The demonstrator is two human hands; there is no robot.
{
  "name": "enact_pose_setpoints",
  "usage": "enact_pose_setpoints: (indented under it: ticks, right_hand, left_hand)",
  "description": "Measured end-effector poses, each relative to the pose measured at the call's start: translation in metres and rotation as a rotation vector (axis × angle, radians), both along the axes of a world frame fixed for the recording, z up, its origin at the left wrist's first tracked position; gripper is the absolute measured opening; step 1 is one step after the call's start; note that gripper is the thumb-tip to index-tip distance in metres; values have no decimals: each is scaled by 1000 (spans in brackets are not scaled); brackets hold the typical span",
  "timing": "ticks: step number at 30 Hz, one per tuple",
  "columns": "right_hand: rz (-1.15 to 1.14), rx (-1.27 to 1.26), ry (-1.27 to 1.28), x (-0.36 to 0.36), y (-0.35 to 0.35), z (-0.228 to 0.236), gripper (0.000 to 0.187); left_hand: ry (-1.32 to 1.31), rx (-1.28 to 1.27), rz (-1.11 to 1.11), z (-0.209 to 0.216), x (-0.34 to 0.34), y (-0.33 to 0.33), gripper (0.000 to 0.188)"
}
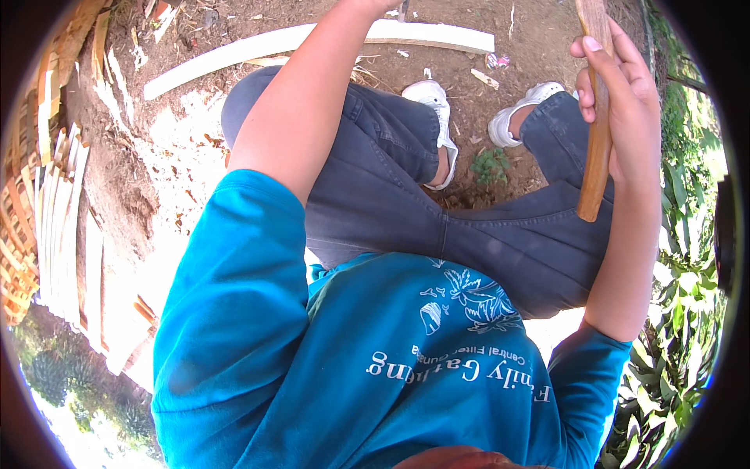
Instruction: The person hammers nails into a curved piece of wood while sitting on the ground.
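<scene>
My right hand [625, 94] is raised at the upper right, its fingers wrapped round a smooth brown wooden handle [597, 148]. The handle's lower end hangs free below the hand, and its upper end runs out past the top edge of the picture, so whatever it carries is hidden. My left arm reaches up to the top edge, where only a sliver of my left hand [379, 3] shows; its fingers are cut off. Beside it a thin dark piece stands by a long, pale, flat strip of wood [312, 48], which lies on the ground.
Bare brown soil [461, 66] with wood chips surrounds my white shoes [428, 98]. A small green plant [491, 166] grows between my feet. Stacked wooden strips [58, 227] and a woven slatted piece [19, 234] stand at the left. Leafy plants [680, 313] line the right.
</scene>
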State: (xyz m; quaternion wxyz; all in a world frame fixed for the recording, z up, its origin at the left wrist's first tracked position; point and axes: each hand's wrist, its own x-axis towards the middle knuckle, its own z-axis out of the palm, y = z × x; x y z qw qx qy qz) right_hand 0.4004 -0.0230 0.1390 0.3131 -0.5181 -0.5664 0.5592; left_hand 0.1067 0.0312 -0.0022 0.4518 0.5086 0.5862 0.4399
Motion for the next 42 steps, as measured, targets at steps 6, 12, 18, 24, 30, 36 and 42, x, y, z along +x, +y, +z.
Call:
enact_pose_setpoints:
  ticks: [6,12,18,24,30,36,42]
  right_hand:
    - [-56,-73,80,2,-15,-9,51]
    - [-95,-56,95,7,-26,-6,46]
    - [-147,-50,-1,-10,-33,6,48]
    - [-44,307,55,-3,-31,-44,57]
    - [-151,46,-2,21,-34,-3,54]
    - [-281,246,124,62,-28,53,47]
    - [-447,379,71,102,-17,58,39]
  left_hand:
    - [80,0,-96,-3,3,-5,34]
    - [53,23,-76,-2,9,-6,34]
    - [219,234,-196,23,48,-30,23]
    - [3,313,-590,39,117,-67,43]
    - [307,220,-697,54,98,-50,64]
    - [1543,-414,-966,-52,-32,-28,75]
    - [1535,-123,-811,-53,8,-31,52]
